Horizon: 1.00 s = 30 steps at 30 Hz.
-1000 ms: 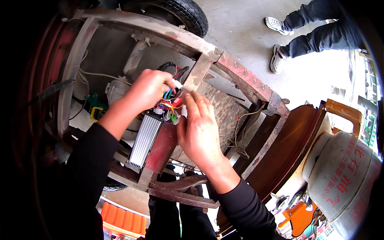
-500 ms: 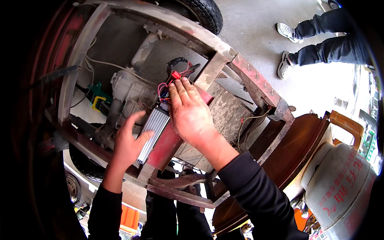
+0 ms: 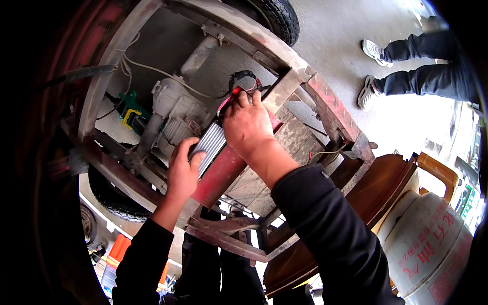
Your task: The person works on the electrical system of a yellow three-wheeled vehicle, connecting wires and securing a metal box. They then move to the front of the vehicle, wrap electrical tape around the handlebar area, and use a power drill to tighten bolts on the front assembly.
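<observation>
A silver finned metal box, like a motor controller, lies along a red crossbar of a rusty vehicle frame. My left hand grips its near end, the thumb on the fins and the fingers over the far-left edge. At the other end my right hand has its fingers curled down over the wires and a red connector; the palm covers part of the box, and the fingertips are partly hidden. A black cable bundle loops just beyond them.
Frame rails surround the opening, with a grey motor and gearbox housing below left. A tyre stands beyond. To the right are a brown round tabletop and a grey gas cylinder. Another person's legs are at upper right.
My left hand has come down from beside the finned box and closed on its near end. My right hand's flat fingers have curled over the wires. The view has shifted slightly.
</observation>
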### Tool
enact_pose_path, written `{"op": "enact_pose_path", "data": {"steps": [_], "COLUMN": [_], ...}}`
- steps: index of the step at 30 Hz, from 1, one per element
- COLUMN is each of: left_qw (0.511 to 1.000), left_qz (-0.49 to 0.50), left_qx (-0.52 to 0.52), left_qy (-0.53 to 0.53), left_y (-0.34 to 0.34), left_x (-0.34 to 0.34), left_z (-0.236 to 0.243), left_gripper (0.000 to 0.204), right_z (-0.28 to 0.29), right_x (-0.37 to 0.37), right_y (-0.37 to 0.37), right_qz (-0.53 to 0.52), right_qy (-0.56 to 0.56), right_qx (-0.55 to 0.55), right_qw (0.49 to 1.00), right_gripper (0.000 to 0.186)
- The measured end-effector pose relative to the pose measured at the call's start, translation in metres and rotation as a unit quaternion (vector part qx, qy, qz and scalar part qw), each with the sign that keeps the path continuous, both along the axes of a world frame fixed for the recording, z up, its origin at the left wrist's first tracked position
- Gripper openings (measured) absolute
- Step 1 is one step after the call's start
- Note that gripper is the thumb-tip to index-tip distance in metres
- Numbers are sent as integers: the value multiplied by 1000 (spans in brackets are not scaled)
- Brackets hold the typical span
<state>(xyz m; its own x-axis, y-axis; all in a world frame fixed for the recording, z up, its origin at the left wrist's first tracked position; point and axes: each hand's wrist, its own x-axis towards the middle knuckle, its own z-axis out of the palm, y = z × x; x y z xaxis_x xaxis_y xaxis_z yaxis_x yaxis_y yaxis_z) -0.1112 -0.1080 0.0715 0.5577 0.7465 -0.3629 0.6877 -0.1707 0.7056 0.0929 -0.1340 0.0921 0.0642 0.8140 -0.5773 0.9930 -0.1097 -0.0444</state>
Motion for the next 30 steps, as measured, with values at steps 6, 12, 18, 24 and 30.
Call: {"op": "enact_pose_path", "data": {"steps": [6, 12, 18, 24, 30], "left_qw": [987, 979, 962, 966, 977], "left_qz": [-11, -10, -67, -172, -188], "left_qx": [98, 192, 228, 186, 78], "left_qy": [126, 66, 133, -45, -61], "left_y": [-10, -11, 12, 19, 46], "left_x": [13, 18, 39, 69, 76], "left_z": [-14, -24, 4, 5, 9], "left_gripper": [36, 39, 42, 44, 47], "right_z": [15, -9, -23, -16, 10], "right_x": [16, 15, 22, 6, 48], "right_y": [-48, -51, -18, -6, -30], "right_qz": [-65, -24, 8, -18, -257], "right_qy": [123, 107, 40, 5, 260], "right_qx": [188, 285, 269, 187, 250], "right_qw": [972, 952, 962, 982, 896], "right_gripper": [54, 51, 24, 21, 28]}}
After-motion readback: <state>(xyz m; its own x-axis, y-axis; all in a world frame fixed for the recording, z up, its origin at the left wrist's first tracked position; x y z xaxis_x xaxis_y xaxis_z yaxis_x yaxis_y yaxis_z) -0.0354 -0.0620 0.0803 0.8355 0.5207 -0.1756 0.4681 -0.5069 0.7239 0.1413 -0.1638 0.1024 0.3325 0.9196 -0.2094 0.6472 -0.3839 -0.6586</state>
